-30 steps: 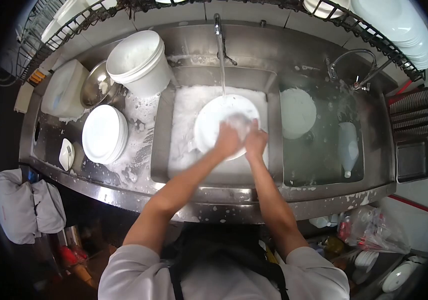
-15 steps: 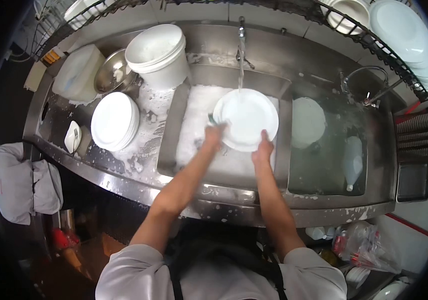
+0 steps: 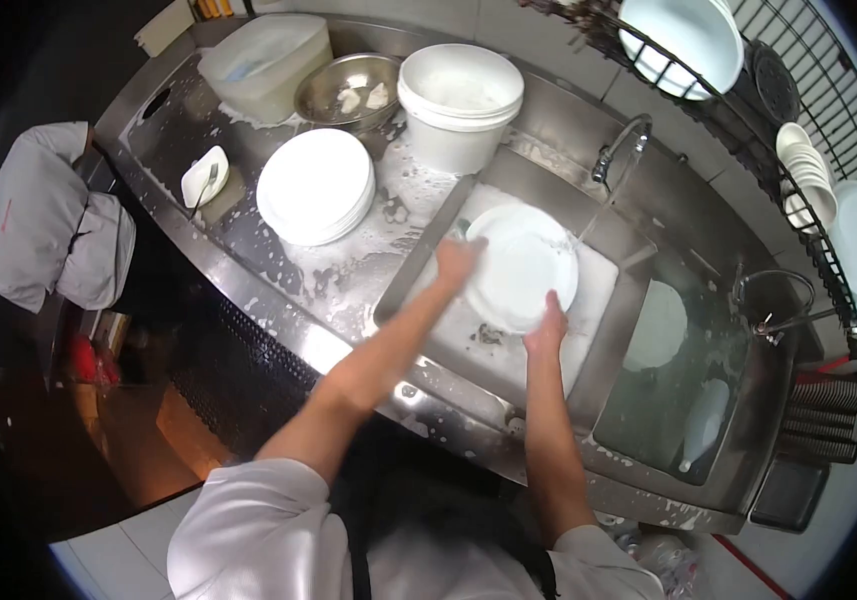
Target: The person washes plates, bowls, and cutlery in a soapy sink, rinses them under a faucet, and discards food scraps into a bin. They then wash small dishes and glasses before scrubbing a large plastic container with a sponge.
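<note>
A white plate is held tilted over the foamy sink basin. My right hand grips its lower right edge, thumb on the upper face. At the plate's left edge is my left hand, blurred, its fingers closed round a small greenish thing I cannot make out. Water runs from the tap just right of the plate. On the steel counter to the left stands a stack of white plates.
Behind the stack are a white bucket, a steel bowl and a plastic tub. A small dish lies at left. The right basin holds water, a round white item and a bottle. A wire rack hangs above.
The view has turned, so the sink appears slanted. Earlier both hands were close together over the plate; now my left hand is at its left edge and the plate is raised from the foam.
</note>
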Available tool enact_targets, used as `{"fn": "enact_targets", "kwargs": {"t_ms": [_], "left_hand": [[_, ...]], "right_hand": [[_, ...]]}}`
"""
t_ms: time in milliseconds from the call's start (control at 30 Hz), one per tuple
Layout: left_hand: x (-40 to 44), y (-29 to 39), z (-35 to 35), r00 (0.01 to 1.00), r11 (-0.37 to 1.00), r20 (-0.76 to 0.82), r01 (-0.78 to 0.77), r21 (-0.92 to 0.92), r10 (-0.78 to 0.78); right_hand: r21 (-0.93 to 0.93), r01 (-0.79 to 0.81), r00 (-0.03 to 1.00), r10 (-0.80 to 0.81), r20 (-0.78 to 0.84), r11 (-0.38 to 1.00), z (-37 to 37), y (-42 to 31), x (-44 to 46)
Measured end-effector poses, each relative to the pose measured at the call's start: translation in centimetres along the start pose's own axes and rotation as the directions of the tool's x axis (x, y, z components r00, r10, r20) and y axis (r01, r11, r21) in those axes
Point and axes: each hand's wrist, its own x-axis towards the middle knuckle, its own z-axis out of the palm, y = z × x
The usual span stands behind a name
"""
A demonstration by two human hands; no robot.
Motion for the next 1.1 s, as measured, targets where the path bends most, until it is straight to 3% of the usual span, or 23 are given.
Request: {"fn": "enact_targets", "kwargs": {"t_ms": [33, 67, 100, 133, 167, 200, 300, 367, 400, 433, 500, 533, 567, 600, 667, 700, 767, 833, 867, 933, 1000, 1033, 1100], "left_hand": [[-0.1, -0.6, 1.7, 0.987, 0.997, -0.157, 0.038, 0.065, -0.028], [-3.0, 0.0, 4.1, 0.982, 0.945, -0.148, 0.067, -0.321, -0.120], [-6.1, 0.3, 5.7, 0.974, 0.750, -0.097, 0.093, -0.655, -0.205], [-5.8, -0.1, 4.5, 0.986, 0.809, 0.025, 0.149, -0.569, -0.163], [-5.0, 1.0, 1.5, 0.967, 0.754, 0.220, 0.237, -0.612, -0.125], [-4.3, 2.7, -2.3, 0.909, 0.694, 0.410, 0.343, -0.633, -0.075], [-4.3, 5.3, -6.1, 0.640, 0.509, 0.728, 0.553, -0.659, 0.247], [-5.8, 3.3, -5.3, 0.673, 0.323, 0.655, 0.571, -0.755, 0.343], [-6.4, 1.2, -3.4, 0.796, 0.201, 0.525, 0.485, -0.851, 0.301], [-6.2, 0.8, -2.7, 0.894, 0.077, 0.374, 0.366, -0.927, 0.246], [-7.4, 6.2, -8.1, 0.890, 0.359, 0.427, 0.350, -0.865, 0.159], [-6.9, 8.7, -11.6, 0.894, 0.487, 0.436, 0.336, -0.806, 0.106], [-4.1, 10.2, -14.2, 0.866, 0.616, 0.452, 0.240, -0.751, 0.214], [-4.1, 15.1, -15.4, 0.916, 0.665, 0.300, 0.050, -0.745, 0.266], [-3.5, 23.6, -17.4, 0.846, 0.823, 0.170, -0.414, -0.389, 0.506], [-4.4, 27.2, -19.7, 0.775, 0.805, 0.217, -0.569, -0.168, 0.593], [-0.9, 27.5, -24.2, 0.633, 0.608, 0.014, -0.749, 0.264, 0.774], [1.9, 23.9, -30.4, 0.605, 0.593, -0.095, -0.719, 0.362, 0.791], [4.7, 20.5, -33.5, 0.682, 0.685, -0.184, -0.599, 0.416, 0.708], [5.9, 16.2, -38.4, 0.871, 0.783, -0.177, -0.302, 0.544, 0.458], [9.9, 10.2, -41.0, 0.861, 0.809, -0.289, -0.210, 0.549, 0.419], [8.5, 10.4, -40.9, 0.921, 0.904, -0.275, -0.150, 0.400, 0.274], [4.8, 12.7, -40.0, 0.987, 0.994, -0.160, 0.022, 0.103, -0.006]], "right_hand": [[-0.070, 0.086, 0.986, -0.095, -0.135, 0.994, 1.2, 0.5, 1.1], [-0.031, 0.176, 0.967, -0.179, -0.180, 0.984, 4.0, 1.1, -1.2], [-0.069, 0.190, 0.966, -0.199, -0.168, 0.979, 3.8, 1.5, -1.4], [-0.100, 0.210, 0.963, -0.224, -0.152, 0.973, 3.5, 1.9, -1.6], [-0.126, 0.235, 0.957, -0.252, -0.141, 0.964, 2.9, 2.3, -1.7], [-0.035, 0.185, 0.983, -0.184, 0.017, 0.982, 0.9, 1.9, -2.1], [-0.250, -0.184, 0.948, 0.239, 0.210, 0.951, -0.5, 0.4, -4.9], [-0.159, -0.177, 0.964, 0.204, 0.171, 0.971, 0.9, 2.3, -5.9], [-0.116, -0.172, 0.969, 0.189, 0.160, 0.978, 2.1, 3.0, -6.0], [-0.173, -0.037, 0.993, 0.055, 0.102, 0.984, 3.5, 2.3, -5.8], [-0.287, 0.206, 0.975, -0.220, -0.015, 0.935, 4.8, 0.7, -6.3], [-0.270, 0.269, 0.962, -0.271, 0.031, 0.925, 4.8, 0.2, -5.8], [-0.252, 0.329, 0.944, -0.319, 0.080, 0.910, 4.8, -0.3, -5.2], [-0.304, 0.319, 0.947, -0.312, 0.072, 0.898, 5.9, -0.7, -5.9], [-0.372, 0.276, 0.960, -0.270, 0.069, 0.886, 9.0, 0.6, -7.4], [-0.401, 0.257, 0.966, -0.252, 0.067, 0.879, 10.4, 1.3, -8.1], [-0.362, 0.298, 0.953, -0.255, 0.163, 0.883, 14.2, 3.9, -9.3], [-0.374, 0.278, 0.957, -0.219, 0.192, 0.885, 17.5, 6.5, -9.8], [-0.415, 0.296, 0.951, -0.228, 0.207, 0.860, 18.8, 7.9, -9.7], [-0.499, 0.345, 0.936, -0.249, 0.249, 0.795, 21.4, 10.1, -9.0], [-0.574, 0.311, 0.942, -0.167, 0.290, 0.757, 24.1, 11.9, -9.2], [-0.610, 0.294, 0.944, -0.125, 0.304, 0.736, 25.3, 12.8, -9.3], [-0.847, 0.259, 0.951, 0.030, 0.307, 0.465, 28.1, 13.8, -10.9]]}}
